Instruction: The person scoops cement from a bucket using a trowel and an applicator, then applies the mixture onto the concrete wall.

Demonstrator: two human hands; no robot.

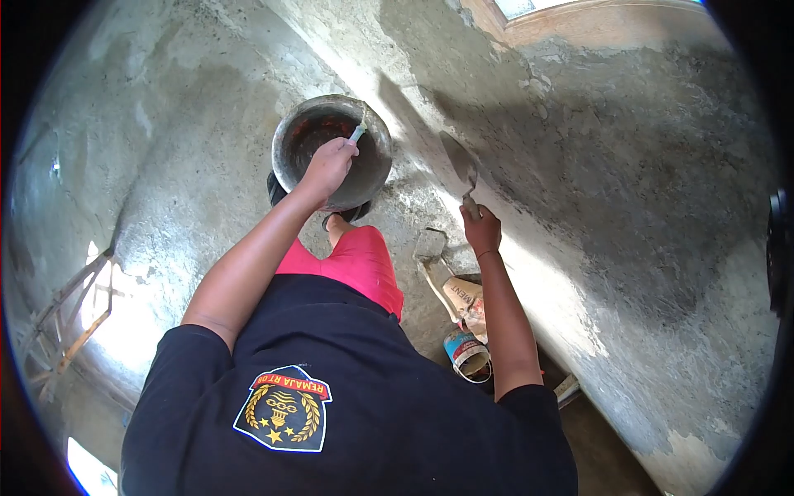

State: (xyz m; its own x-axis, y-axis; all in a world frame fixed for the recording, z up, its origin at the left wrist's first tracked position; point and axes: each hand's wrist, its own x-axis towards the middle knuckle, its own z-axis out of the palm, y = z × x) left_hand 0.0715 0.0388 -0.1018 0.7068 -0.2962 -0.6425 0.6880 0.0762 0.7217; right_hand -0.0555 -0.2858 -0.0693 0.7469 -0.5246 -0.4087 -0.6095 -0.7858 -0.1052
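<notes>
My left hand [329,172] is closed around the pale grip [356,135] of a bucket's handle. Below it hangs the round, dark grey bucket [381,165], its inside shadowed with a few reddish patches; how much it holds I cannot tell. On the other side, my right hand [482,230] grips the handle of a trowel [459,159]. The trowel's pointed metal blade aims away from me, close to the rough grey wall [662,190]. Whether the blade touches the wall is unclear.
Beside my right arm are a long-handled tool with a flat head [430,244], a torn cement bag [466,296] and a paint can [470,357]. A wooden frame structure [78,310] stands far left. A wooden window frame [604,23] is set in the wall.
</notes>
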